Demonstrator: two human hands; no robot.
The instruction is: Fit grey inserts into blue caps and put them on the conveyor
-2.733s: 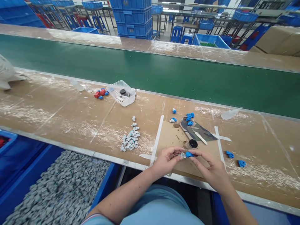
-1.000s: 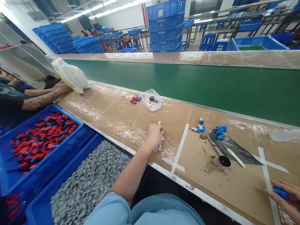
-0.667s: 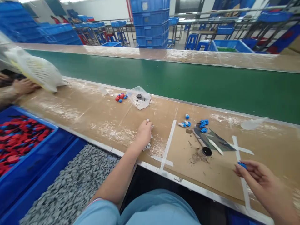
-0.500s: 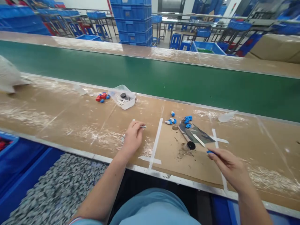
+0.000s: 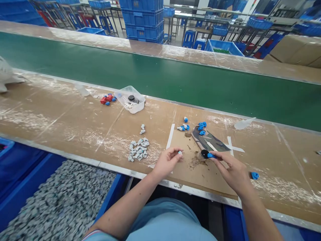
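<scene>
My left hand [image 5: 166,163] pinches a small grey-white plastic piece [image 5: 180,152] above the cardboard. Between the fingertips of my right hand [image 5: 232,170] is a small blue plastic piece [image 5: 211,155], its tip at the rim of a little cup with dark contents [image 5: 204,154]; whether it dips inside I cannot tell. Behind the cup lies a camouflage cloth [image 5: 220,143] with a white stick [image 5: 211,145] and several blue pieces [image 5: 201,126] on it. Loose grey pieces [image 5: 138,149] form a pile left of my left hand. Another blue piece [image 5: 255,175] lies right of my right hand.
Blue-and-white pieces [image 5: 184,127] lie behind the cup. A clear plastic tub [image 5: 137,107] and red-and-blue pieces [image 5: 107,98] stand farther left. Beyond the table runs a green conveyor belt [image 5: 160,73]. A blue bin of grey pieces [image 5: 67,194] sits below the table edge.
My left hand has moved right with its grey piece, uncovering the grey pile. My right hand has moved left, bringing the blue piece to the cup. The view has shifted slightly.
</scene>
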